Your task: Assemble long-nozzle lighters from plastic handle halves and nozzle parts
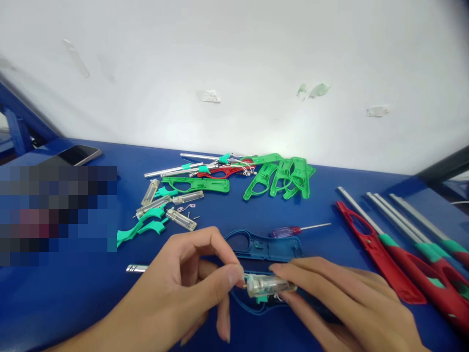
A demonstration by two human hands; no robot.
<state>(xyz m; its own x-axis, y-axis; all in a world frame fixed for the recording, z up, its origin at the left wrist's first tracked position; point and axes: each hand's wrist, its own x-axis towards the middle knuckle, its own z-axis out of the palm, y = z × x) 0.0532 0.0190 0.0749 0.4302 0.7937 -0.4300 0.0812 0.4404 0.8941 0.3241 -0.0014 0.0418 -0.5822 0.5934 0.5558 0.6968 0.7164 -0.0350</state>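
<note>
A clear fuel cartridge (269,286) lies between the thumb and fingers of my right hand (340,303), above a dark blue shell half. The thumb and index finger of my left hand (198,288) pinch at the cartridge's left end, on a small tip that is mostly hidden. Beneath the cartridge, the blue shell half (252,306) holds a teal piece and wires, partly covered by my hands. A metal tube (137,268) sticks out left from behind my left hand. Just beyond is another blue shell half (273,247).
A screwdriver (289,231) lies behind the blue shells. Green shells (278,178), metal rods (176,171), clear cartridges (181,218) and teal triggers (152,220) are spread farther back and left. Red lighters (421,269) line the right side. A phone (78,155) rests at back left.
</note>
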